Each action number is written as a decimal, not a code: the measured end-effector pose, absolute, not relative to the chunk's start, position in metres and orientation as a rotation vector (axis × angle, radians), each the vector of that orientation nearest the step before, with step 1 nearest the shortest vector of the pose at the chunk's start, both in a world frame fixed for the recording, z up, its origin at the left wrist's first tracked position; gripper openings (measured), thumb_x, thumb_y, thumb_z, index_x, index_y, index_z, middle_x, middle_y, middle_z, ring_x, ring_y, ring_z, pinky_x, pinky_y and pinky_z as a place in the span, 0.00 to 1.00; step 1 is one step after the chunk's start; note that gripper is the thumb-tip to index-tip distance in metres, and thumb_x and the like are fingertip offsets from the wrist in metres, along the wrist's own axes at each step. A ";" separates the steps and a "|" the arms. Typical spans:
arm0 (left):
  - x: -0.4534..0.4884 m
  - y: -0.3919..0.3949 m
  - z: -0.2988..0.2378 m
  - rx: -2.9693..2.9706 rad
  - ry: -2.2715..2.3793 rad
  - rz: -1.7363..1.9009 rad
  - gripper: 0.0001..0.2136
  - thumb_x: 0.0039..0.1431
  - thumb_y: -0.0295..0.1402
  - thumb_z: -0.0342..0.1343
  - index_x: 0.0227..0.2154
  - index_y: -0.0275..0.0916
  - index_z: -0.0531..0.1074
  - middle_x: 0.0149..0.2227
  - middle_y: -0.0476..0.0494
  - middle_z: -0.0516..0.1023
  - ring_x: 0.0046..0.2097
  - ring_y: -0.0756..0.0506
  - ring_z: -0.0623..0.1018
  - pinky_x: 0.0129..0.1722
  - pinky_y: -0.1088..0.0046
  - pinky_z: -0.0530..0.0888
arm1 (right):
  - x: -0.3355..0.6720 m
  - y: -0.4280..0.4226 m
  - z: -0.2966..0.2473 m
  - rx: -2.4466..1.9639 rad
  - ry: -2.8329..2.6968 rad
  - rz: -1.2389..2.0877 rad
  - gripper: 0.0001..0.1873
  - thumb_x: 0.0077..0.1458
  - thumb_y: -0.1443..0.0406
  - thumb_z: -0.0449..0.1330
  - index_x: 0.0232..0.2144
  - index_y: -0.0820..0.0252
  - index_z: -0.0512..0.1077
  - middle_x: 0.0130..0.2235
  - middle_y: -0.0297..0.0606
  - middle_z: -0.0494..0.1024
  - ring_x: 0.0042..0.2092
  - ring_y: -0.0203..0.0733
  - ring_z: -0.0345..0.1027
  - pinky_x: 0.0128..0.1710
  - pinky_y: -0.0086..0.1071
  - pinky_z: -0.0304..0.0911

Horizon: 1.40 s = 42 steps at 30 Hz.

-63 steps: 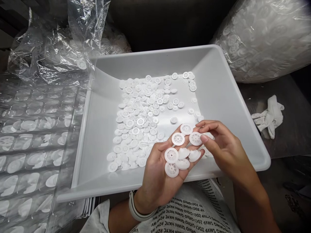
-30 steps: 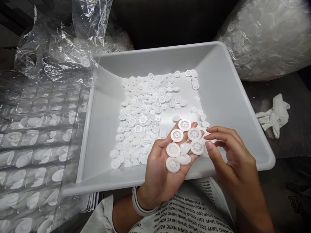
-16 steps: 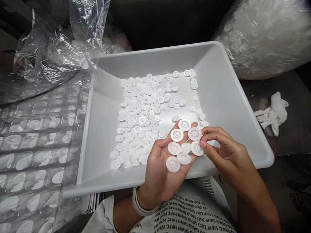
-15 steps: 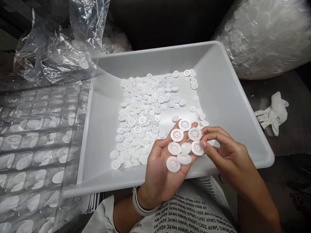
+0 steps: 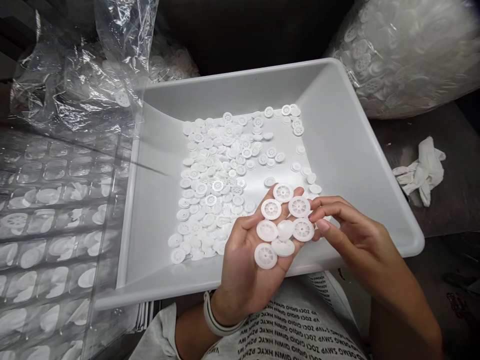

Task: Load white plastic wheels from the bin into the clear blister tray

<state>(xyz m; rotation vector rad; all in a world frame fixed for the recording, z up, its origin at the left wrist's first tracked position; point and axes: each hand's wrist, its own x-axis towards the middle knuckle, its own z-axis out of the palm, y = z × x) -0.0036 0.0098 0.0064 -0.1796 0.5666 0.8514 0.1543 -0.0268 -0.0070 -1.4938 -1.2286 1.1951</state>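
Observation:
Several small white plastic gears (image 5: pixel 265 255) with spoked centres rest on the upturned palm and fingers of my left hand (image 5: pixel 245 272); some lie with their smooth side up. Close against the right side of this group is my right hand (image 5: pixel 352 240), thumb and fingers apart and nothing held between them. Its fingertips are at the edge of the rightmost gears, and whether they touch cannot be made out. Both hands are over the near side of a grey plastic tub (image 5: pixel 337 150), where many loose white gears (image 5: pixel 210 200) lie heaped mostly toward the left.
Clear compartment trays (image 5: pixel 56 220) with white pieces in them stand left of the tub. Behind them is a crumpled clear plastic bag (image 5: pixel 78 80). A large full bag of gears (image 5: pixel 412 60) sits at the back right, near a white glove-like cloth (image 5: pixel 423 170).
My right thumb has drawn back off the rightmost gear, and my right fingers have opened slightly. The gears stay in my left hand. The view has shifted a little.

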 end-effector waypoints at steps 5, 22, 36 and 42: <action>-0.004 0.011 0.006 -0.185 0.567 0.857 0.28 0.64 0.33 0.43 0.66 0.40 0.49 0.59 0.38 0.71 0.61 0.40 0.68 0.60 0.57 0.64 | 0.156 -0.026 -0.010 -1.450 -1.222 1.257 0.02 0.60 0.63 0.59 0.36 0.53 0.72 0.47 0.37 0.70 0.53 0.40 0.64 0.44 0.27 0.69; -0.009 0.006 0.001 -0.059 0.456 0.794 0.29 0.54 0.25 0.43 0.62 0.41 0.59 0.57 0.42 0.73 0.61 0.40 0.68 0.62 0.59 0.61 | 0.148 -0.027 0.008 -1.317 -2.114 0.470 0.13 0.56 0.74 0.60 0.44 0.58 0.71 0.56 0.45 0.62 0.59 0.52 0.54 0.54 0.47 0.60; -0.011 0.003 -0.002 0.037 0.379 0.797 0.37 0.44 0.21 0.43 0.62 0.39 0.58 0.59 0.39 0.70 0.62 0.39 0.67 0.63 0.56 0.57 | 0.148 -0.032 0.011 -1.336 -2.095 0.486 0.13 0.55 0.74 0.61 0.43 0.59 0.72 0.56 0.45 0.62 0.59 0.52 0.55 0.55 0.45 0.58; -0.012 0.002 -0.004 0.057 0.354 0.792 0.37 0.45 0.21 0.43 0.63 0.40 0.56 0.60 0.40 0.69 0.63 0.41 0.66 0.64 0.55 0.56 | 0.148 -0.031 0.011 -1.324 -2.095 0.443 0.14 0.54 0.76 0.61 0.44 0.62 0.73 0.56 0.47 0.64 0.58 0.52 0.57 0.55 0.46 0.60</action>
